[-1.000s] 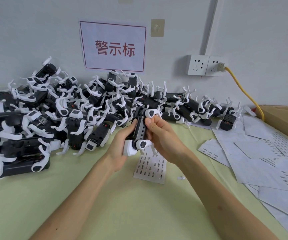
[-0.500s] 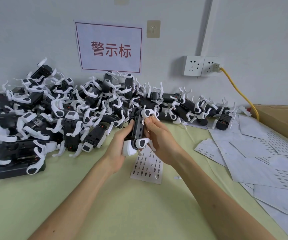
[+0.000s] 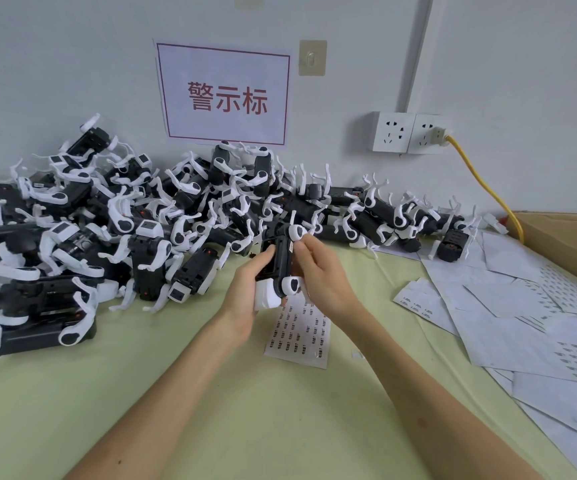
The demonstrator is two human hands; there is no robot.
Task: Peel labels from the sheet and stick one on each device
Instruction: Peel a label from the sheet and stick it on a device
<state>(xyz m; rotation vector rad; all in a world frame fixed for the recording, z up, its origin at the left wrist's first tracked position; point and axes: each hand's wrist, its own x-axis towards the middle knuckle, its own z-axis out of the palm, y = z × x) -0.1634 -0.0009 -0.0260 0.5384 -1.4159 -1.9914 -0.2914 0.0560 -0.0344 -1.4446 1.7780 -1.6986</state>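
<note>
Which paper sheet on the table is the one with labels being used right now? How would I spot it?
Start at the red-lettered white wall sign and drop straight down to the green table. Just below the two hands lies a small white label sheet. Unlike the big white backing sheets piled right, it lies alone.

Just two bare forearms coming up from the bottom edge, nothing worn on either one as far as the shot goes: no sleeves, no watch, no gloves, no rings that I can spot. Left hand (image 3: 245,299) and right hand (image 3: 325,275) are both bare too. Nails look short and plain, though they're pretty tiny here.
</note>
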